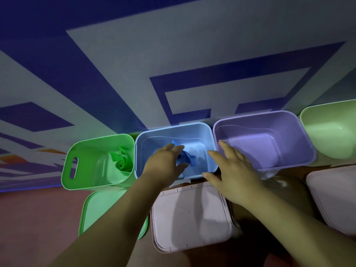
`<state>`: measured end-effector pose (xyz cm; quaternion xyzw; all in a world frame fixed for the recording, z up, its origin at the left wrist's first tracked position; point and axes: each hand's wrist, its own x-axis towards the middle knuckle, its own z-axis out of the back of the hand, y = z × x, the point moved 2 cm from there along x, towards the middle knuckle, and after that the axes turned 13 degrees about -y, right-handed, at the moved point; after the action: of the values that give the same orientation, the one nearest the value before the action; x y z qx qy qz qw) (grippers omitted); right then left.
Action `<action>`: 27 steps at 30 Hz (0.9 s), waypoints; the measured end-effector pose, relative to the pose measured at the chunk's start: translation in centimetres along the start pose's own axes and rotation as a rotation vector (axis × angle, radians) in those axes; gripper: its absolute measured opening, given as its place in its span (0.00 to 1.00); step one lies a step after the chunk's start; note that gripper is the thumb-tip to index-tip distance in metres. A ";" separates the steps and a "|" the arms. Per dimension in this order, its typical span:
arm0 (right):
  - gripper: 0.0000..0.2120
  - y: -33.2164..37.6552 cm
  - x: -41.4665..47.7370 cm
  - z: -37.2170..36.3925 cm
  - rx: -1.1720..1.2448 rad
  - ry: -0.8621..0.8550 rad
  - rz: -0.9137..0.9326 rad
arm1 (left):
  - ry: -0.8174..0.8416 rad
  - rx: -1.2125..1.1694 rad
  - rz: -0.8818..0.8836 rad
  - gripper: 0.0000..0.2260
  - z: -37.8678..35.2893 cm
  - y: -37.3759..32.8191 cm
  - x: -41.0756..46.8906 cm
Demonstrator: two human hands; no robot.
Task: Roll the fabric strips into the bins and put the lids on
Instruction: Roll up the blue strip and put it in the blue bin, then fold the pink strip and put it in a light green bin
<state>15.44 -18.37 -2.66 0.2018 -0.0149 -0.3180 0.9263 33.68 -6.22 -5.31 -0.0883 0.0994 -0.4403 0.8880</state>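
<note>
Over blue bin (207, 132): both hands (163, 162) splayed.

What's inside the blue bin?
Blue fabric lies inside the blue bin. The left hand reaches in and covers part of it, so its full shape is hidden.

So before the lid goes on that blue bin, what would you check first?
1. Blue strip inside the blue bin: ok.
2. Strip rolled tidily: cannot tell, left hand covers part of it.
3. Hands out of the bin: not ok, the left reaches in; right hand hovers at the rim.
4. Lid within reach: ok, a pink lid lies just in front.
5. Green bin holds its roll: ok, but uncovered.
</note>
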 end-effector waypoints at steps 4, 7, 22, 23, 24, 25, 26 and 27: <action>0.35 -0.6 -2.1 1.5 -0.039 -0.026 0.005 | -0.097 -0.051 0.011 0.27 2.4 -1.5 -4.3; 0.36 -1.6 -5.1 2.6 -0.088 -0.063 0.001 | -0.160 -0.080 -0.038 0.28 3.6 -3.6 -8.4; 0.36 -13.0 -24.9 0.8 -0.158 -0.062 -0.184 | 0.081 -0.045 -0.175 0.31 -4.2 -15.7 -22.7; 0.36 -13.8 -25.9 0.6 -0.157 -0.040 -0.192 | 0.097 -0.055 -0.182 0.31 -4.8 -16.4 -23.3; 0.36 -14.5 -26.8 0.5 -0.154 -0.016 -0.195 | 0.114 -0.075 -0.184 0.31 -5.5 -17.0 -23.8; 0.36 -15.1 -27.6 0.4 -0.146 -0.008 -0.195 | 0.130 -0.099 -0.177 0.31 -6.2 -17.6 -24.2; 0.36 -15.7 -28.4 0.3 -0.139 -0.014 -0.196 | 0.145 -0.122 -0.160 0.31 -6.9 -18.2 -24.6; 0.35 -16.2 -29.0 0.2 -0.132 -0.018 -0.197 | 0.163 -0.139 -0.140 0.32 -7.6 -18.6 -24.9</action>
<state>-17.14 -12.79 -5.79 0.1382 0.0177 -0.4095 0.9016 2.72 2.07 -5.67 -0.1203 0.1949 -0.4988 0.8359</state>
